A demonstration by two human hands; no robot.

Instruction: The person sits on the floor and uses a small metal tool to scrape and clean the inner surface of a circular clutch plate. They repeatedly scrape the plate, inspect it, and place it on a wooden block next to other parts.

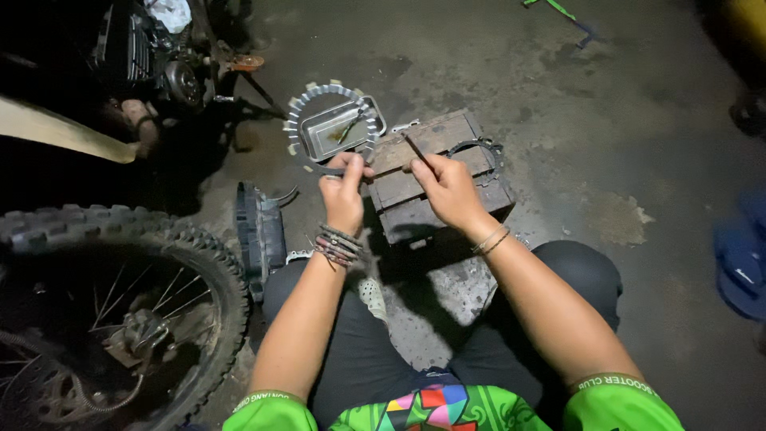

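Note:
My left hand [343, 191] pinches the near rim of a toothed metal clutch ring [302, 136] and holds it up over a small metal tray [319, 137]. My right hand [448, 187] grips a thin dark stick-like tool [416, 149], its tip pointing up and left above a wooden block [435, 172]. A second ring-shaped plate [479, 152] lies on the block's right side. Both wrists wear bracelets.
A knobby motorcycle wheel [120, 287] fills the lower left, with the engine [152, 56] at the top left. A dark ribbed part [259, 231] lies by my left knee. A blue sandal [742, 255] rests at the right on the stained concrete floor [622, 144].

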